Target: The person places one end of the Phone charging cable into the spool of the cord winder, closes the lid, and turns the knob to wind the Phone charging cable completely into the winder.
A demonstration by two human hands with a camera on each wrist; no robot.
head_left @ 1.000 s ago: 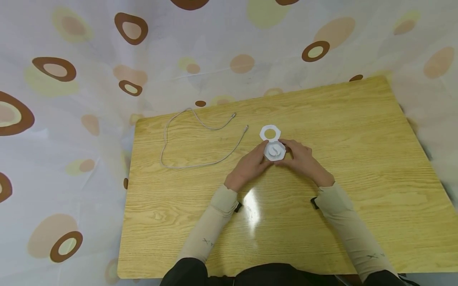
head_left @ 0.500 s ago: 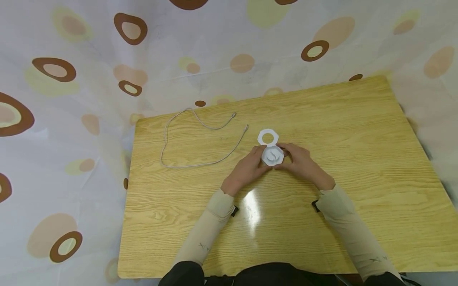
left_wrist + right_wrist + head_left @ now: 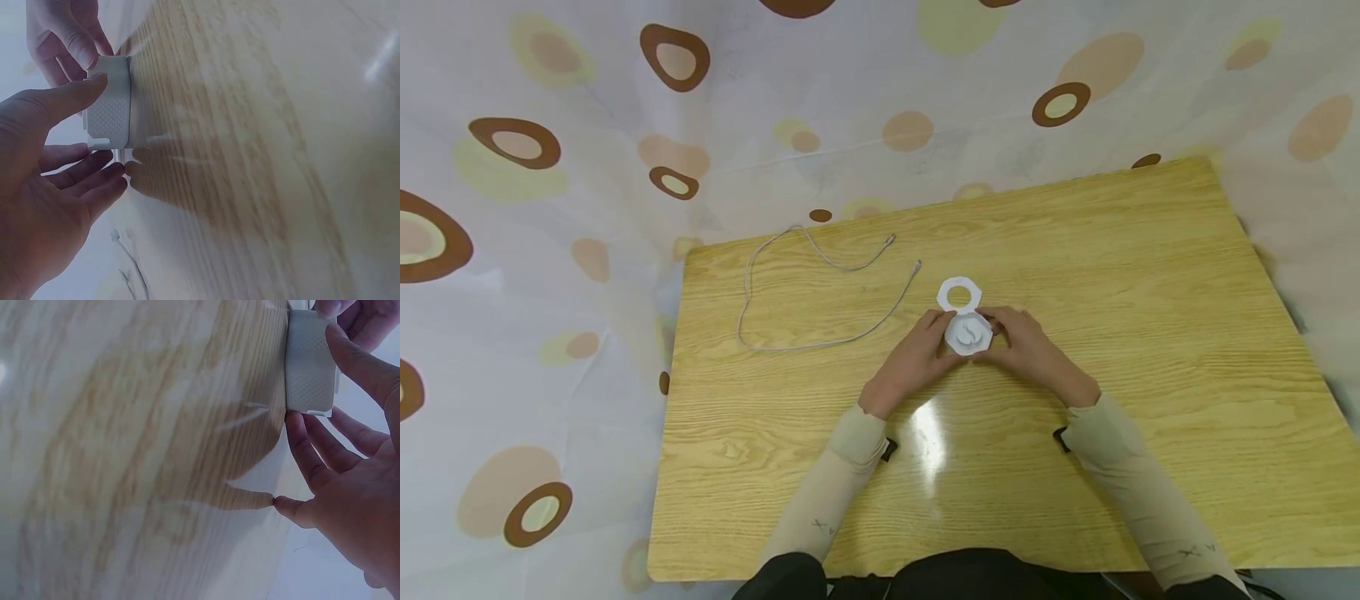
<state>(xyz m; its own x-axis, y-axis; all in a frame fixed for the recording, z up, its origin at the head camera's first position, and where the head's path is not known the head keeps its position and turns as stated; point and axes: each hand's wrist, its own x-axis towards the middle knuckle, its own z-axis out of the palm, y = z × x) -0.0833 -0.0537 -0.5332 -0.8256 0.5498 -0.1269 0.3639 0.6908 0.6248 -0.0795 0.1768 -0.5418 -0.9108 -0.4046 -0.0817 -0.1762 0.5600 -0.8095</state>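
A small white eight-sided case (image 3: 967, 343) lies open on the table in the head view, with its hinged lid (image 3: 943, 297) folded out to the far side. The lid has a round hole; a curved divider shows inside the case. My left hand (image 3: 913, 360) holds the left side between thumb and fingers. On the right side, my right hand (image 3: 1032, 352) grips it the same way. In the left wrist view the textured wall of the case (image 3: 107, 115) stands close to the tabletop, both thumbs on its near side. The right wrist view shows fingers against the case's end (image 3: 310, 365).
A thin pale cable (image 3: 790, 347) with a plug at each end lies in a wide loop at the left of the wooden table (image 3: 1150, 317). A patterned cloth (image 3: 850, 75) hangs behind the table's back edge and along the left.
Both hands have drawn the open case a short way toward the body and slightly left. The cable has stayed put.
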